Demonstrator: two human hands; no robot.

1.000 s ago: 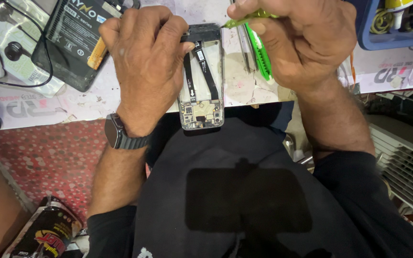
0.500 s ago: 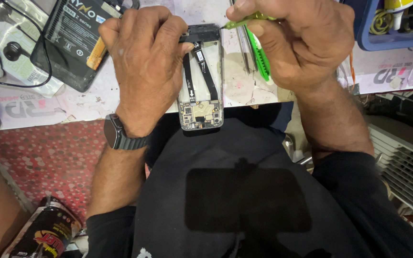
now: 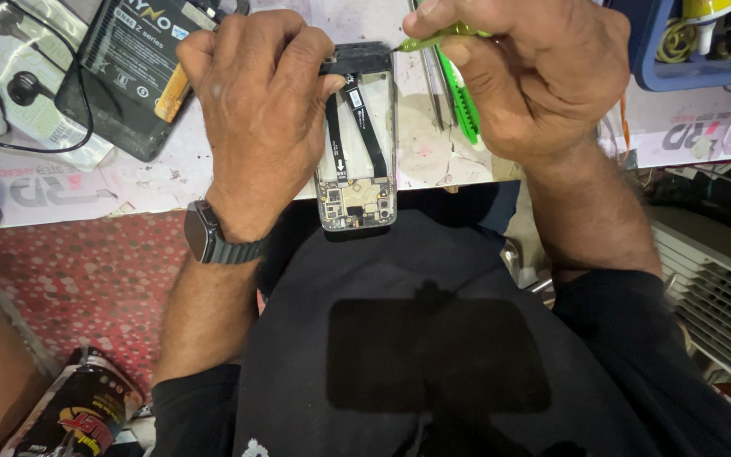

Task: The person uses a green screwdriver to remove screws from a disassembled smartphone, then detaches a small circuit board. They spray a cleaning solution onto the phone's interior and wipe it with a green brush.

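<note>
**Green tool at an opened phone**

Green-handled thin screwdriver (image 3: 443, 35) is pinched in the right hand (image 3: 543, 80), tip apparently touching the top edge of the opened black smartphone frame (image 3: 357, 135). The left hand (image 3: 260, 101) clamps the frame's left side on the white desk (image 3: 171, 173).

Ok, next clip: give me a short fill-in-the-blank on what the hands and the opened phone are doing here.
1. The left hand steadies the opened phone, and its wrist wears a dark ____.
2. The right hand holds a thin tool whose handle is ____ in colour.
3. The tool's tip meets the phone at its ____ end, the one away from the person.
4. A black battery lies to the phone's ____.

Missing words: watch; green; far; left
</note>
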